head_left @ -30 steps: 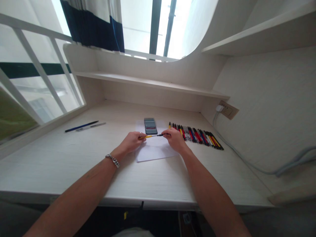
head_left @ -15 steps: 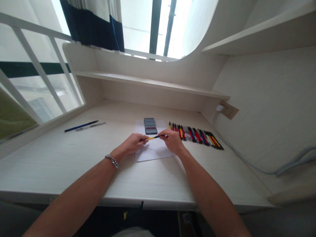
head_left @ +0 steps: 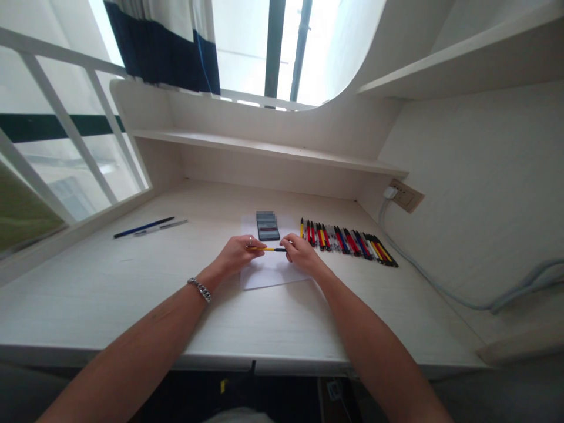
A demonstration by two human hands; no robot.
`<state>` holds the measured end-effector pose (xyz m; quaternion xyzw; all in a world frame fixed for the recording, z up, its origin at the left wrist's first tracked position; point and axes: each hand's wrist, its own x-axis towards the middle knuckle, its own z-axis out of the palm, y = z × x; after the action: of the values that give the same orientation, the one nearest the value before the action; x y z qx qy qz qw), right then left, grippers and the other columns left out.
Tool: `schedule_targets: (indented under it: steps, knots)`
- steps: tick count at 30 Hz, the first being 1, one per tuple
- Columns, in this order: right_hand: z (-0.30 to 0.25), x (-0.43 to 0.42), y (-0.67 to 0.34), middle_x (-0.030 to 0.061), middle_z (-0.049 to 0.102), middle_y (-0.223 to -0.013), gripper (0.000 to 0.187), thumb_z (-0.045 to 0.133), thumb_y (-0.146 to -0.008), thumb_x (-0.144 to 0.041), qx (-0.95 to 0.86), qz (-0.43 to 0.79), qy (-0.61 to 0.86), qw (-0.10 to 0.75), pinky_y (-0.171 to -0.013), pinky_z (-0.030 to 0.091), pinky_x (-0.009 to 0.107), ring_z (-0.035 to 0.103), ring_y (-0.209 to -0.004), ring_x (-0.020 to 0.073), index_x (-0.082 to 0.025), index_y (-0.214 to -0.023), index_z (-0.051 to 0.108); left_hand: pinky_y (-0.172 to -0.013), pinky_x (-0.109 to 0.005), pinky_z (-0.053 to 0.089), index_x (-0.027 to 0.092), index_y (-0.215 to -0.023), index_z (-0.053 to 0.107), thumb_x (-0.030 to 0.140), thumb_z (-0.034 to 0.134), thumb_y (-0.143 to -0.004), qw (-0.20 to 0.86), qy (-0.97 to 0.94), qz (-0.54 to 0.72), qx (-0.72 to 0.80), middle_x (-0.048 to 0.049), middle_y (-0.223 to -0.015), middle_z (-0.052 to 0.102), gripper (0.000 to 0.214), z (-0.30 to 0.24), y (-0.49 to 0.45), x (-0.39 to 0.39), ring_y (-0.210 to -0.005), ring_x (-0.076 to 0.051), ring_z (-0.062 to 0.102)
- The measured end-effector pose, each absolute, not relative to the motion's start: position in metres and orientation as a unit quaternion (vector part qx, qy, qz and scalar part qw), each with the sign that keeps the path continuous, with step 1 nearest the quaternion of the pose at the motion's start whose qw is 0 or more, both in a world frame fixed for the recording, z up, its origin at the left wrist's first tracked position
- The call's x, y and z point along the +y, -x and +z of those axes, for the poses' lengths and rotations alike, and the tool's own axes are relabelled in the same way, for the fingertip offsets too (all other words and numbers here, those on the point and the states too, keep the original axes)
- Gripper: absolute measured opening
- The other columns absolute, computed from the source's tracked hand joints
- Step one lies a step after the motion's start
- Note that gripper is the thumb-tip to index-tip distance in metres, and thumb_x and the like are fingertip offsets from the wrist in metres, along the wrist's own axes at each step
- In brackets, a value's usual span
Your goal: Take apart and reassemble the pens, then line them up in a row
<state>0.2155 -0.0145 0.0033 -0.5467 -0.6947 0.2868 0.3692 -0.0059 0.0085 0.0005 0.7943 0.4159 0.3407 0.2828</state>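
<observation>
A yellow pen with a dark end (head_left: 268,249) is held level between my two hands, above a sheet of white paper (head_left: 273,277). My left hand (head_left: 240,252), with a ring on one finger, pinches the yellow end. Closed on the dark end is my right hand (head_left: 300,251). Just beyond the pen lies a small dark, flat case or device (head_left: 268,226), its surface blurred. To the right, a row of several pens (head_left: 348,242) in red, yellow, blue, black and clear lies side by side.
A blue pen (head_left: 143,227) and a clear pen (head_left: 161,228) lie at the left on the white desk (head_left: 132,294). A shelf (head_left: 264,147) runs along the back. At the right, a white cable (head_left: 423,276) hangs from a wall socket (head_left: 408,195).
The pen has turned from slightly slanted to nearly level, and more of its yellow barrel shows beside my left hand. My right hand has shifted slightly left and down.
</observation>
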Motion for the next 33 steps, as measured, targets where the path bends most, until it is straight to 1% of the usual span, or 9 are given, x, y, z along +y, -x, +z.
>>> schedule_targets:
  steps: [3, 8, 11, 15, 18, 22, 24, 28, 33]
  knots:
    - [0.001, -0.011, -0.218, -0.003, 0.061, -0.059, 0.028, 0.043, -0.098, -0.032, -0.699, 0.29, 0.541, 0.367, -0.057, 0.04, 0.022, 0.055, -0.054, 0.0113, -0.018, -0.088, 0.064, -0.071, -0.03, 0.046, 0.018, -0.1, 0.079, 0.034, 0.066, -0.08, 0.292, -0.804, 0.312, 0.413, -0.0074, -0.089, 0.076, 0.028, -0.001, 0.006, 0.011, -0.077, -0.02, 0.064]
    - [0.01, -0.015, -0.226, 0.0027, 0.072, -0.085, 0.012, 0.071, -0.078, -0.024, -0.719, 0.252, 0.502, 0.409, -0.071, 0.047, 0.025, 0.064, -0.076, 0.0145, -0.018, -0.088, 0.069, -0.067, -0.028, 0.043, 0.02, -0.099, 0.079, 0.038, 0.059, -0.086, 0.271, -0.818, 0.277, 0.425, -0.004, -0.081, 0.075, 0.03, 0.002, 0.006, 0.011, -0.072, -0.018, 0.062]
    - [0.009, -0.017, -0.225, 0.0011, 0.071, -0.073, 0.006, 0.065, -0.082, -0.022, -0.718, 0.27, 0.51, 0.388, -0.065, 0.046, 0.024, 0.062, -0.065, 0.0128, -0.018, -0.083, 0.069, -0.067, -0.027, 0.043, 0.021, -0.098, 0.079, 0.037, 0.061, -0.085, 0.27, -0.819, 0.277, 0.423, -0.0033, -0.082, 0.075, 0.028, 0.002, 0.006, 0.009, -0.072, -0.017, 0.063]
    - [0.002, -0.015, -0.22, -0.0026, 0.064, -0.059, 0.021, 0.05, -0.093, -0.027, -0.708, 0.303, 0.534, 0.347, -0.053, 0.039, 0.022, 0.052, -0.048, 0.0103, -0.017, -0.091, 0.068, -0.068, -0.027, 0.044, 0.019, -0.099, 0.08, 0.033, 0.064, -0.082, 0.282, -0.818, 0.29, 0.408, -0.0049, -0.087, 0.076, 0.027, 0.001, 0.006, 0.009, -0.074, -0.017, 0.063]
    - [0.002, -0.013, -0.22, -0.0005, 0.067, -0.066, 0.023, 0.048, -0.094, -0.028, -0.714, 0.29, 0.528, 0.357, -0.056, 0.041, 0.022, 0.055, -0.053, 0.0109, -0.017, -0.091, 0.068, -0.065, -0.027, 0.043, 0.019, -0.098, 0.08, 0.036, 0.06, -0.085, 0.277, -0.824, 0.268, 0.416, -0.0045, -0.082, 0.075, 0.029, 0.001, 0.006, 0.01, -0.071, -0.017, 0.062]
    - [0.007, -0.014, -0.224, 0.003, 0.072, -0.086, 0.009, 0.069, -0.08, -0.024, -0.735, 0.235, 0.498, 0.396, -0.073, 0.047, 0.026, 0.064, -0.077, 0.0145, -0.018, -0.086, 0.071, -0.064, -0.026, 0.042, 0.02, -0.097, 0.08, 0.04, 0.058, -0.086, 0.266, -0.827, 0.258, 0.423, -0.0035, -0.08, 0.075, 0.032, 0.004, 0.007, 0.01, -0.071, -0.017, 0.063]
    - [0.007, -0.015, -0.224, 0.0022, 0.072, -0.081, 0.008, 0.066, -0.082, -0.024, -0.733, 0.249, 0.501, 0.387, -0.071, 0.047, 0.025, 0.063, -0.072, 0.0139, -0.018, -0.086, 0.071, -0.066, -0.026, 0.043, 0.02, -0.098, 0.08, 0.039, 0.06, -0.084, 0.271, -0.825, 0.264, 0.421, -0.0035, -0.082, 0.076, 0.031, 0.004, 0.007, 0.01, -0.073, -0.018, 0.063]
    - [0.003, -0.015, -0.219, -0.0008, 0.067, -0.064, 0.024, 0.048, -0.095, -0.028, -0.718, 0.296, 0.523, 0.351, -0.057, 0.042, 0.023, 0.055, -0.053, 0.0109, -0.018, -0.092, 0.069, -0.067, -0.028, 0.044, 0.019, -0.098, 0.08, 0.035, 0.066, -0.079, 0.282, -0.816, 0.282, 0.419, -0.0051, -0.085, 0.077, 0.029, 0.002, 0.008, 0.011, -0.073, -0.019, 0.064]
    - [0.006, -0.017, -0.219, 0.0022, 0.072, -0.084, 0.011, 0.066, -0.082, -0.024, -0.735, 0.243, 0.502, 0.386, -0.069, 0.046, 0.025, 0.062, -0.073, 0.0139, -0.019, -0.091, 0.071, -0.066, -0.026, 0.044, 0.02, -0.097, 0.08, 0.042, 0.061, -0.085, 0.278, -0.819, 0.274, 0.421, -0.0043, -0.084, 0.076, 0.032, 0.001, 0.009, 0.012, -0.074, -0.018, 0.065]
